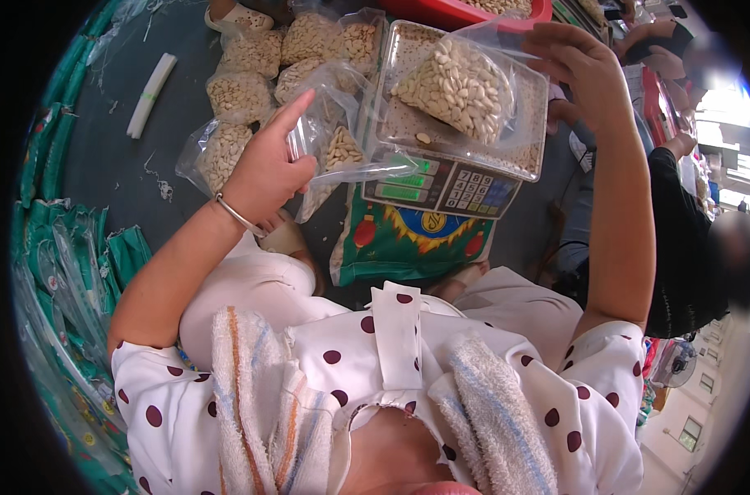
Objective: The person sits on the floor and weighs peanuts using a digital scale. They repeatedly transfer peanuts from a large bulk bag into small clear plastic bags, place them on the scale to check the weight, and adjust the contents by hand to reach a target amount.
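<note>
On the metal tray of a digital scale (530, 155) rests a clear plastic bag of pale pumpkin seeds (457, 89). My right hand (574, 70) is at the bag's mouth, its fingers on the film at the upper right edge. A loose seed (423, 138) lies on the tray in front of the bag. Left of the scale, my left hand (268, 165) has its index finger stretched out, while the thumb and other fingers close on a second clear plastic bag (329, 103). Some seeds (343, 148) show through or beside its film.
Several filled seed bags (249, 54) crowd the floor left of the scale. A red basin (523, 16) of seeds stands beyond it. A green printed sack (408, 247) lies below the scale, a white strip (152, 95) at left. Green packaging (70, 280) lines the left edge. People sit at right.
</note>
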Demonstrator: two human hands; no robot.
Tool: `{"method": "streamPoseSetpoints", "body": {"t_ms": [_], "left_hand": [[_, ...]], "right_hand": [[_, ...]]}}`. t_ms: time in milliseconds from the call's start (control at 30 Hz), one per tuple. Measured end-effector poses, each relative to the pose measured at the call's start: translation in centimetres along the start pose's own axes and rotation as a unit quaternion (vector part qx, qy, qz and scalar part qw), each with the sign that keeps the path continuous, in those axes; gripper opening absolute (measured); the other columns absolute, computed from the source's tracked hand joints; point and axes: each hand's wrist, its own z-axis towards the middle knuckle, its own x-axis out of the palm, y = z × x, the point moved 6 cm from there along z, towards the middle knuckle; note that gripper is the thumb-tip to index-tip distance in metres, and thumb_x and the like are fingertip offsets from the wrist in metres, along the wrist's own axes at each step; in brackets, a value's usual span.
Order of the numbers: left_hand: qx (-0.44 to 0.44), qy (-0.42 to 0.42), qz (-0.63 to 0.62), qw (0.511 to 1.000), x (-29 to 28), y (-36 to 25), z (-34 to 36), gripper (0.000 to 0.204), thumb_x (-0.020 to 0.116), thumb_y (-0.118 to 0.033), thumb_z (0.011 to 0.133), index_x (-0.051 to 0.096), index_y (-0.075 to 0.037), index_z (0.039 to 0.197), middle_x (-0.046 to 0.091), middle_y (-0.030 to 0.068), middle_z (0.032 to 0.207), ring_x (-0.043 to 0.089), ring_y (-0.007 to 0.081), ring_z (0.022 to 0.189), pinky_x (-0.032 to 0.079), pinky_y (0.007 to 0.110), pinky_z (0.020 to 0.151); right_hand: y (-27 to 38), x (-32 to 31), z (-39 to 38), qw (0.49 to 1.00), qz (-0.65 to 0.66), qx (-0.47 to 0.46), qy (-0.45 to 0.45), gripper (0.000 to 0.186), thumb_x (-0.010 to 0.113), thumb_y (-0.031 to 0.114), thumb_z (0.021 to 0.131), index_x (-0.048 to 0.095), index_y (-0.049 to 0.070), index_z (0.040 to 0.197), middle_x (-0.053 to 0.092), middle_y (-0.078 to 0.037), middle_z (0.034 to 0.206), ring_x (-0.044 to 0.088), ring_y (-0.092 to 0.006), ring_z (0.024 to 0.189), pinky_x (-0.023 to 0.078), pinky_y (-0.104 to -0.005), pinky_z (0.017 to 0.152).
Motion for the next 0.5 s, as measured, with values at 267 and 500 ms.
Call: {"method": "streamPoseSetpoints", "body": {"t_ms": [267, 500], "left_hand": [[0.018, -0.041, 0.017, 0.999, -1.6, 0.9, 0.1, 0.071, 0.05, 0.003, 0.074, 0.032, -0.011, 0.142, 0.052, -0.0016, 0.065, 0.047, 0.0052, 0.051, 0.042, 0.022, 0.048], [0.046, -0.068, -0.001, 0.997, -1.9, 0.8, 0.1, 0.07, 0.047, 0.003, 0.075, 0.034, -0.014, 0.142, 0.049, -0.0037, 0.067, 0.043, 0.0033, 0.05, 0.038, 0.018, 0.045]], "right_hand": [[-6.5, 2.0, 4.1, 0.947, -0.258, 0.027, 0.189, 0.037, 0.058, 0.006, 0.083, 0.054, -0.002, 0.119, 0.062, -0.011, 0.111, 0.059, -0.0202, 0.102, 0.048, -0.03, 0.087], [-11.7, 6.8, 5.0, 0.835, -0.5, -0.101, 0.205, 0.079, 0.076, 0.016, 0.064, 0.039, 0.013, 0.134, 0.053, -0.013, 0.123, 0.052, -0.0313, 0.111, 0.042, -0.0393, 0.096]]}}
